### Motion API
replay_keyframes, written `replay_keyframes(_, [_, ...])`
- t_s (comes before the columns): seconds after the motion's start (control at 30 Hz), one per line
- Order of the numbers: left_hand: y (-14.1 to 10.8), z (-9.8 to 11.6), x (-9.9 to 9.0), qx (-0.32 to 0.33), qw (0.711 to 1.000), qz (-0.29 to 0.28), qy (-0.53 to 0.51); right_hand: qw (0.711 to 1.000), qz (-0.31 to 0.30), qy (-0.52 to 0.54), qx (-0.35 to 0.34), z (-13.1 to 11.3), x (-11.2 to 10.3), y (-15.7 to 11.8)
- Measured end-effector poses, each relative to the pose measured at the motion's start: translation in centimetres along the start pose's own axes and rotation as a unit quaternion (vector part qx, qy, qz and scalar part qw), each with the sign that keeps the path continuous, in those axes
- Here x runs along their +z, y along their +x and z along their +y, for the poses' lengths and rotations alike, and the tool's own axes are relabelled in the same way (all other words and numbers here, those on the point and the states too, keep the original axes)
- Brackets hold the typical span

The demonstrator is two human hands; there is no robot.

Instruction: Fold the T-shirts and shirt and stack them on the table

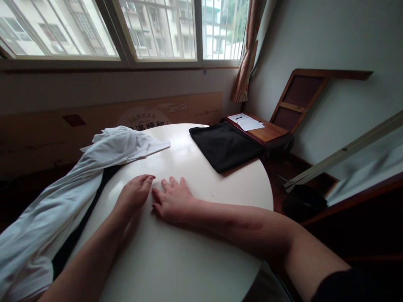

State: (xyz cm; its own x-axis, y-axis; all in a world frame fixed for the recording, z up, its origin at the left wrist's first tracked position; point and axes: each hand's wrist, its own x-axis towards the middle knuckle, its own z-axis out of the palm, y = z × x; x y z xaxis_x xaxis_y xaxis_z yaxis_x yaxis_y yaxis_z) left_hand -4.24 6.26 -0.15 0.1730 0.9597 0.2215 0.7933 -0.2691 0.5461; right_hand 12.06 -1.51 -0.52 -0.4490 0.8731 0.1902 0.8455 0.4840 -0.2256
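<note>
Both my hands rest near the middle of a round white table (176, 260). My left hand (136, 192) stands on its edge, its fingers curled together, and nothing shows in it. Close beside it, my right hand (174, 200) lies palm down with its fingers spread on the tabletop. A crumpled white garment (122, 144) lies along the table's left side and hangs over the edge, with a black piece of cloth (85, 218) partly under it. Beyond my right hand is a folded black cloth (225, 144), lying flat at the far right edge.
Behind the table, a long cardboard box (195, 110) leans below the window. A wooden side table (267, 131) holds white papers (248, 122) and a pen. A folded wooden panel (297, 94) leans on the right wall. A dark bag-like object (304, 201) sits low at right.
</note>
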Motion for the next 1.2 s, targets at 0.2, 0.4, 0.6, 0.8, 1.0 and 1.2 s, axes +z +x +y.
replay_keyframes(0.2, [-0.8, 1.3, -0.3, -0.104, 0.889, -0.005, -0.446, 0.984, -0.003, 0.178, -0.001, 3.0, -1.8, 0.8])
replay_keyframes(0.4, [-1.8, 2.3, -1.4, -0.206, 0.643, -0.060, -0.736, 0.689, -0.065, 0.704, 0.164, 6.7, -3.5, 2.1])
replay_keyframes(0.6, [-1.6, 1.0, -1.3, -0.251, 0.574, -0.049, -0.778, 0.500, -0.138, 0.825, 0.225, 7.1, -2.3, 2.3])
replay_keyframes(0.8, [-1.5, 0.2, -1.0, -0.264, 0.563, -0.054, -0.781, 0.472, -0.149, 0.839, 0.224, 7.7, -1.1, 2.5])
replay_keyframes(1.0, [-1.6, 0.1, -1.0, -0.256, 0.569, -0.064, -0.779, 0.474, -0.155, 0.837, 0.224, 7.8, -1.0, 2.4])
replay_keyframes(1.2, [-2.1, 1.0, -1.3, -0.236, 0.545, -0.131, -0.794, 0.499, -0.109, 0.825, 0.241, 7.6, -1.3, 2.5])
